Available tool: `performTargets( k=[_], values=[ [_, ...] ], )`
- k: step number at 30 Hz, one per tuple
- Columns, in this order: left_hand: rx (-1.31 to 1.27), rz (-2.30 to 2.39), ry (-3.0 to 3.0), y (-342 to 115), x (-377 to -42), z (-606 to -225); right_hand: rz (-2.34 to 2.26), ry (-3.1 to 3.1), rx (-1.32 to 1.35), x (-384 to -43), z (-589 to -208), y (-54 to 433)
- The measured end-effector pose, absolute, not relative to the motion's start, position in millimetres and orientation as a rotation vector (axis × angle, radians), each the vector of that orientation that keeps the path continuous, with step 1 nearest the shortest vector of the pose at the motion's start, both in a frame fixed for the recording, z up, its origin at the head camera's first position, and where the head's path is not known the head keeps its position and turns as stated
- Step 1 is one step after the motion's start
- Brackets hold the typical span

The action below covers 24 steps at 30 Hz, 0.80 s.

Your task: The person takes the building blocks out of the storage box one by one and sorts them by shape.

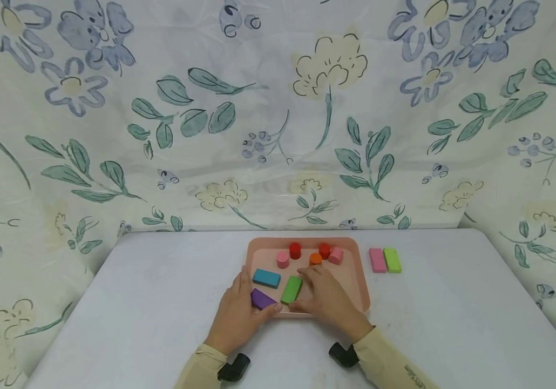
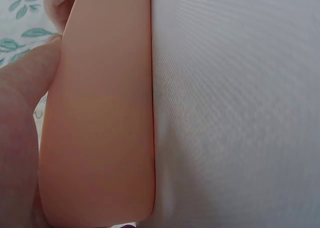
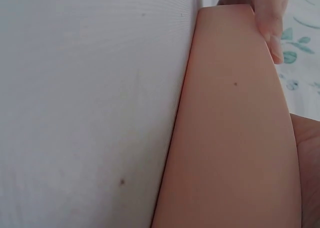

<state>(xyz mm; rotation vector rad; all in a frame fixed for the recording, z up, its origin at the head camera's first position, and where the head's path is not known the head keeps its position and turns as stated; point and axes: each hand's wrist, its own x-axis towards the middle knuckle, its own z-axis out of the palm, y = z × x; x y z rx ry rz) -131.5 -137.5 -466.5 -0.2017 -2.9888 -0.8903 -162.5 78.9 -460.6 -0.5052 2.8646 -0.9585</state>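
In the head view, my left hand (image 1: 239, 310) holds the near left corner of a pink tray (image 1: 363, 281). Its fingers lie along the left side, its thumb over the front rim beside a purple block (image 1: 261, 299). Inside the tray my right hand (image 1: 329, 297) pinches a green rectangular block (image 1: 291, 290) between thumb and fingers, one at each end. A blue rectangular block (image 1: 266, 278) lies to the left of it. Beyond the right fingers stands an orange cylinder (image 1: 315, 259), partly hidden. Both wrist views show mostly the tray's outer front wall (image 2: 100, 113).
Red cylinders (image 1: 295, 250) and pink cylinders (image 1: 283, 260) stand toward the tray's back. On the white table (image 1: 161, 302), right of the tray, a pink block (image 1: 377, 260) and a lime block (image 1: 392, 260) lie side by side. A floral cloth (image 1: 278, 178) hangs behind the table.
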Motion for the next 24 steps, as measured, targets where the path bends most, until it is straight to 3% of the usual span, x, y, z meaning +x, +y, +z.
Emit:
performTargets(
  k=[24],
  values=[
    [-0.186,-0.902,-2.988,-137.1,-132.0,-467.5,-0.917,2.848,-0.521,-165.5,-464.4,77.4]
  ],
)
